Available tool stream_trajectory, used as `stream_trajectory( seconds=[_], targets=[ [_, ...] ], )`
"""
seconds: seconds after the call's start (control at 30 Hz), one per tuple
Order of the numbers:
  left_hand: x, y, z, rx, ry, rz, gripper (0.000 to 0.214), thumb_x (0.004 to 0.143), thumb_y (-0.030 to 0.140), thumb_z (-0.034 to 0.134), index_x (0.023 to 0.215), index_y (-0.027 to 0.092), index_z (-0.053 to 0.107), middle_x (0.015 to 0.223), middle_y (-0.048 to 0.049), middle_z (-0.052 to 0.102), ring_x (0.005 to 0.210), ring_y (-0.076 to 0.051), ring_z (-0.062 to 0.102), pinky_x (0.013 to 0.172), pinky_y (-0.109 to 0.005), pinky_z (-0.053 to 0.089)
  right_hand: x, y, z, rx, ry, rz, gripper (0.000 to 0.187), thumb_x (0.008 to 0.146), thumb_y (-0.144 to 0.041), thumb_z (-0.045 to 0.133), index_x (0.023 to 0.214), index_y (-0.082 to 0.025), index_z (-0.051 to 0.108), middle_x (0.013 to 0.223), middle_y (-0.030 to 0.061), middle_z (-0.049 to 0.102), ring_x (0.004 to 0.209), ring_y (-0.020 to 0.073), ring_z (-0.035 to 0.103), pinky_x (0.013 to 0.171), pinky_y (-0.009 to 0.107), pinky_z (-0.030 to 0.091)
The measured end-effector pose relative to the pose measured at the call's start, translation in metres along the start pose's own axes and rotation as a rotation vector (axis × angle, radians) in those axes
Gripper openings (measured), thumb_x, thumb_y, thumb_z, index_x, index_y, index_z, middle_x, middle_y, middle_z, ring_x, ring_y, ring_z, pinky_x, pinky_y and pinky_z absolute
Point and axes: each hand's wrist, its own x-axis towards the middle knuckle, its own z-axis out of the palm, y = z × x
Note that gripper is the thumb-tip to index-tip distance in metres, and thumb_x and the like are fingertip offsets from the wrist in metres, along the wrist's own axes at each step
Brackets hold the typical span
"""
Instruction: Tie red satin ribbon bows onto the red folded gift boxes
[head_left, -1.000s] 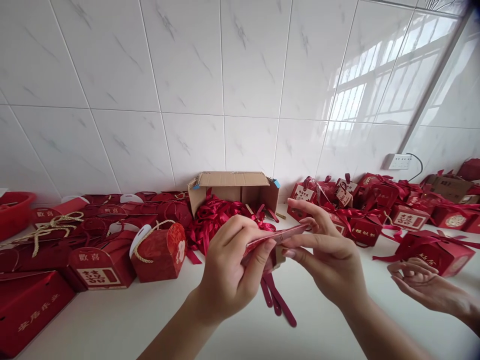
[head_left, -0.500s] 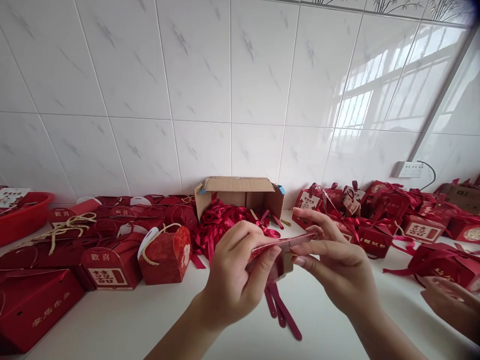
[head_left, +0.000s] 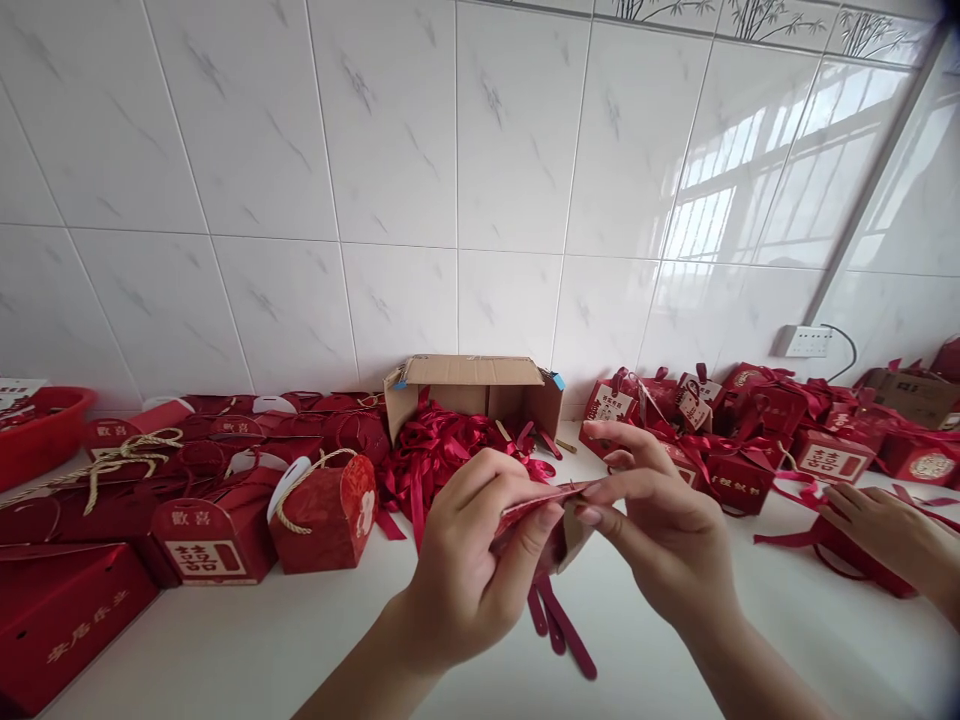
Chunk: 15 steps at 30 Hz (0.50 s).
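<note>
A small red gift box (head_left: 555, 550) is held up in front of me, seen nearly edge-on, with a pale inner flap showing on its right. My left hand (head_left: 469, 565) is closed around its left side, thumb along the near face. At the box's top right edge, the thumb and index finger of my right hand (head_left: 664, 525) pinch, while the other fingers stay raised. What exactly lies between those fingertips is hidden. Just below, several dark red straps (head_left: 566, 630) with rounded ends lie on the white table (head_left: 465, 680).
Red ribbons (head_left: 442, 440) spill from an open cardboard box (head_left: 472, 371) against the tiled wall. Finished-looking red boxes (head_left: 214, 535) crowd the left, beside a red basin (head_left: 45, 430). More ribboned boxes (head_left: 739, 475) sit right, where another person's hand (head_left: 900, 535) rests on a red box.
My right fingertips have moved slightly left along the held box's edge, and its flap has tilted. The other person's hand has come further in, over the red box at right.
</note>
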Motion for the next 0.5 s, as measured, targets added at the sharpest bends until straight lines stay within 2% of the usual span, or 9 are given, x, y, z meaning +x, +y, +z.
stream_trajectory(
  seconds=[0.1, 0.2, 0.27, 0.33, 0.4, 0.5],
  targets=[
    [-0.002, 0.000, 0.002, -0.035, -0.006, 0.006, 0.019, 0.085, 0.006, 0.051, 0.096, 0.016, 0.063, 0.079, -0.0033, 0.057, 0.074, -0.012, 0.057, 0.064, -0.024, 0.050, -0.002, 0.000, 0.006, 0.175, 0.031, 0.097, 0.023, 0.077, -0.023, 0.072, 0.095, -0.026, 0.057, 0.115, 0.0062, 0.061, 0.111, 0.0230, 0.056, 0.084, 0.035, 0.050],
    [-0.006, -0.002, 0.007, -0.020, -0.012, -0.025, 0.014, 0.083, 0.018, 0.061, 0.097, 0.018, 0.058, 0.084, -0.0025, 0.056, 0.077, -0.013, 0.058, 0.066, -0.024, 0.050, -0.004, 0.004, 0.012, 0.300, 0.005, 0.203, 0.020, 0.080, -0.026, 0.069, 0.093, -0.024, 0.054, 0.094, 0.0031, 0.066, 0.087, 0.0170, 0.063, 0.073, 0.029, 0.053],
    [-0.010, -0.005, 0.013, 0.047, -0.011, -0.124, 0.047, 0.070, 0.033, 0.076, 0.107, 0.020, 0.051, 0.096, -0.0048, 0.056, 0.084, -0.017, 0.059, 0.072, -0.029, 0.052, -0.004, 0.008, 0.013, 0.299, 0.072, 0.235, 0.018, 0.080, -0.026, 0.069, 0.086, -0.023, 0.052, 0.080, -0.0002, 0.063, 0.072, 0.0129, 0.060, 0.062, 0.023, 0.051],
    [-0.012, -0.008, 0.018, 0.148, -0.004, -0.245, 0.073, 0.063, 0.038, 0.080, 0.121, 0.020, 0.040, 0.109, -0.0092, 0.055, 0.095, -0.022, 0.059, 0.079, -0.034, 0.052, -0.004, 0.010, 0.013, 0.244, 0.149, 0.240, 0.021, 0.079, -0.026, 0.071, 0.082, -0.022, 0.051, 0.075, -0.0015, 0.060, 0.066, 0.0113, 0.057, 0.056, 0.021, 0.048],
    [-0.012, -0.011, 0.019, 0.241, -0.027, -0.313, 0.071, 0.072, 0.034, 0.074, 0.127, 0.020, 0.033, 0.116, -0.0122, 0.055, 0.104, -0.024, 0.058, 0.085, -0.037, 0.050, -0.003, 0.012, 0.012, 0.185, 0.189, 0.218, 0.023, 0.077, -0.026, 0.073, 0.080, -0.022, 0.051, 0.073, -0.0018, 0.058, 0.064, 0.0111, 0.055, 0.054, 0.021, 0.046],
    [-0.005, -0.012, 0.009, 0.313, -0.135, -0.365, 0.052, 0.079, 0.033, 0.065, 0.123, 0.020, 0.041, 0.116, -0.0107, 0.057, 0.105, -0.023, 0.057, 0.085, -0.036, 0.049, 0.000, 0.013, 0.010, 0.097, 0.219, 0.137, 0.021, 0.077, -0.024, 0.071, 0.081, -0.022, 0.051, 0.072, -0.0018, 0.056, 0.063, 0.0112, 0.054, 0.054, 0.021, 0.046]
  ],
)
